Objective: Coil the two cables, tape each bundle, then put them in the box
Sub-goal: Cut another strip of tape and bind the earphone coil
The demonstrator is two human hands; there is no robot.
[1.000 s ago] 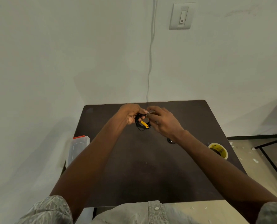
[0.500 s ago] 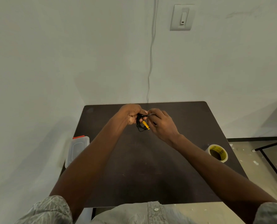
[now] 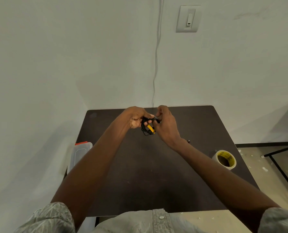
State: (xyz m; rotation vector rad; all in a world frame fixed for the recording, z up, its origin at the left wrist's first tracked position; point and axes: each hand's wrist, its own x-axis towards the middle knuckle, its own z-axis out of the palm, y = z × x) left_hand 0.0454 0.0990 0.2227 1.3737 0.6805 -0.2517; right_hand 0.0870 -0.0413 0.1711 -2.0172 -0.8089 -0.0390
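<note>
Cable (image 3: 146,127) loops, thin and black, sit bunched in a small bundle between the person's two hands, held up over the far middle of the dark desk (image 3: 156,174). A bright yellow bit (image 3: 151,128) shows on the bundle's lower right side. The left hand (image 3: 136,117) has its fingers curled round the left side of the bundle, so its grip is closed on the cable. The right hand (image 3: 165,125) pinches the top of the bundle with its fingertips, so its grip is closed on the cable too. The two hands almost touch each other.

A roll of tape (image 3: 224,159) with a yellow inside lies flat on the desk near the right edge, well apart from the hands. A clear plastic box (image 3: 80,153) with a red corner rests at the left edge of the desk, partly behind the left arm. A tiny dark thing (image 3: 188,141) pokes out just past the right wrist; it is too small to tell what it is.

Behind the desk is a pale wall with a white switch (image 3: 188,18) high up and a thin white wire (image 3: 155,64) running down to the desk's back edge.
</note>
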